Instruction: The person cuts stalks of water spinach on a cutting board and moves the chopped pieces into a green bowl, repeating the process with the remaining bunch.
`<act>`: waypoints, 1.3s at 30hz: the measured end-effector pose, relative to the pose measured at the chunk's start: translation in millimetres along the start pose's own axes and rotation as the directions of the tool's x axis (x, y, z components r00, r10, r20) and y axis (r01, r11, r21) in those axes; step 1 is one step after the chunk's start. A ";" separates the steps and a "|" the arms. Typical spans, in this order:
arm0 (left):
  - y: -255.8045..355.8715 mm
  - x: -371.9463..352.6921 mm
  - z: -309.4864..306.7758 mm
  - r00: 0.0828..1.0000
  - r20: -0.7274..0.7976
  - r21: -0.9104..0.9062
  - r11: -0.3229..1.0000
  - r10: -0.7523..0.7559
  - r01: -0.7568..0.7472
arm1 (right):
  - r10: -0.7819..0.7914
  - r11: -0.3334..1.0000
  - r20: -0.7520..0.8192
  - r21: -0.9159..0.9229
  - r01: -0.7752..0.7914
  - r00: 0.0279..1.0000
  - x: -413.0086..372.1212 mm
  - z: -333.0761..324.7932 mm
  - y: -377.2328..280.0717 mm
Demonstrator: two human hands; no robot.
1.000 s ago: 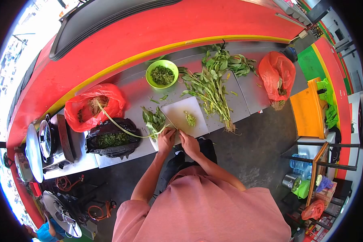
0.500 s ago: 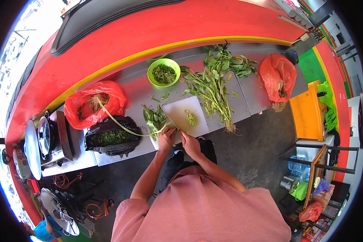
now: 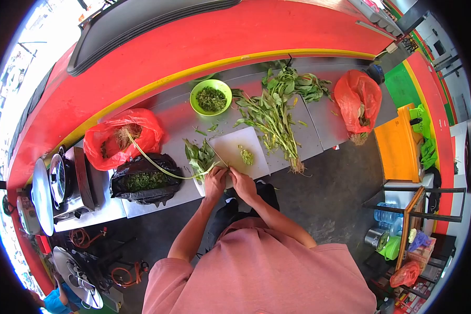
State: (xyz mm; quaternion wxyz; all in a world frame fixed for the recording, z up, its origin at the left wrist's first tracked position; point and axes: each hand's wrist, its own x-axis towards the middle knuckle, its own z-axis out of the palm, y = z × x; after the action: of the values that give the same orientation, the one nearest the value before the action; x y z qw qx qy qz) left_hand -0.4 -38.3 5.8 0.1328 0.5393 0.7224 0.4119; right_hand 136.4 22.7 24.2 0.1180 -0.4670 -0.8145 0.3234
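My left hand (image 3: 215,183) is closed on a long pale green stem (image 3: 165,171), which arches left over a black bag to a red bag. Close beside it, my right hand (image 3: 243,183) is closed, its fingertips near the left ones. A thin knife blade (image 3: 220,156) runs up and left from the right fingers; its handle is hidden. Both hands are at the near edge of a white cutting board (image 3: 235,139), where a small heap of chopped green pieces (image 3: 246,155) lies. Loose green leaves (image 3: 199,157) lie just left of the board.
A lime-green bowl (image 3: 225,105) of chopped greens stands behind the board. To its right lies a large bunch of leafy stems (image 3: 280,115). A black bag of greens (image 3: 146,180) and red plastic bags (image 3: 149,123) (image 3: 358,97) sit on the metal counter; a stove (image 3: 78,178) stands left.
My hands have come closer together, the right one shifting slightly left. The view has moved a little; the bowl, bags and chopped heap stay in place.
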 end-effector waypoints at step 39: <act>-3.7 1.4 2.1 1.000 -0.020 -0.080 0.997 -0.006 0.004 | -0.036 0.981 -0.036 -0.190 0.028 0.999 -11.3 5.3 1.4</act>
State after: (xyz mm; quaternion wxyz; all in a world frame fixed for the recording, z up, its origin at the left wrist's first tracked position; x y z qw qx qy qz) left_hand -2.1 -36.4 2.1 0.1479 0.5276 0.7080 0.4456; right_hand 140.8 11.6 20.5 0.0942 -0.4693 -0.8464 0.2335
